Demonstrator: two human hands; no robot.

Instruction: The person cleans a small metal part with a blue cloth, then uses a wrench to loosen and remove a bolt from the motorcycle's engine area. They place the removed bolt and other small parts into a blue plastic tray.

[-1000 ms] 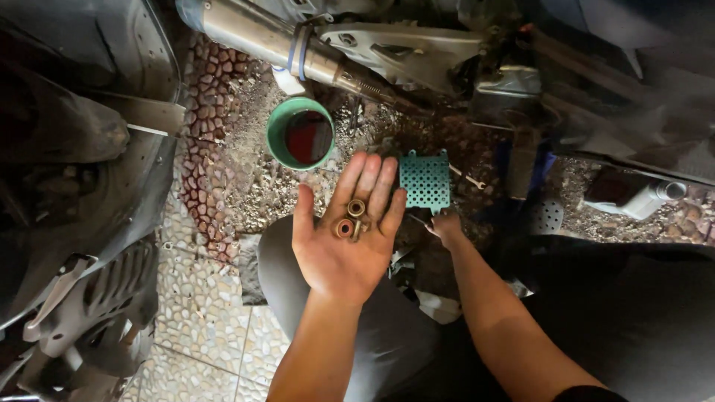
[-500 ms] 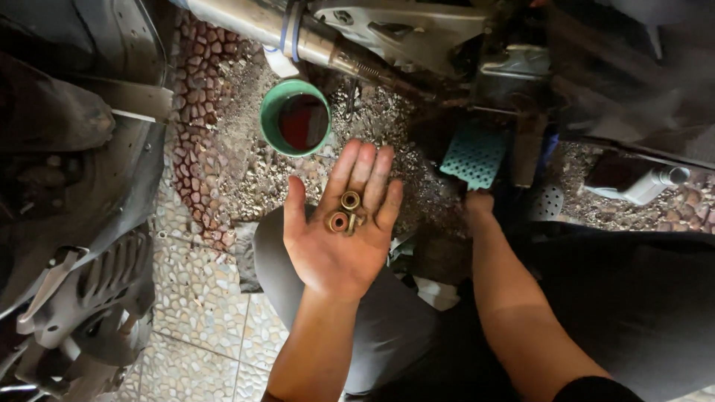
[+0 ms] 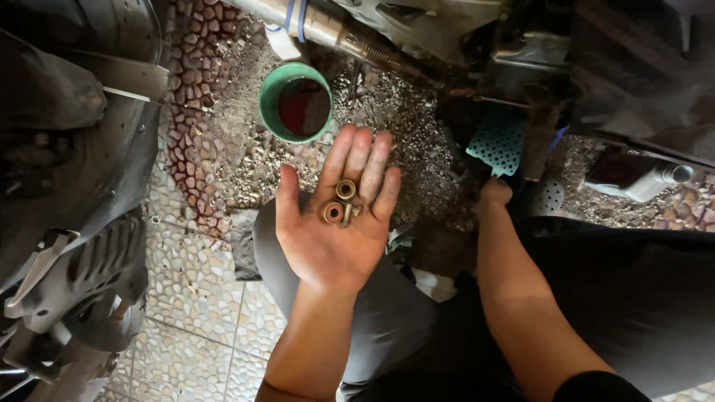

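My left hand [image 3: 337,219] lies palm up over my knee, fingers spread flat. On its fingers rest three small brass-coloured round bushings [image 3: 339,202], loose and not gripped. My right hand [image 3: 491,195] reaches forward into the shadow under dark machine parts, its fingers hidden; it sits just below a teal perforated plate [image 3: 497,141]. Whether it touches the plate I cannot tell.
A green cup [image 3: 295,102] with dark red liquid stands on gravelly ground beyond my left hand. A metal pipe [image 3: 328,30] runs across the top. Grey machine casings [image 3: 71,246] fill the left. A white-and-dark bottle [image 3: 633,176] lies at right. Pebble-tiled floor [image 3: 190,320] below.
My right hand has moved right and away into the shadow, and the teal plate moved with it. My left hand stays palm up with the bushings; the view has shifted closer.
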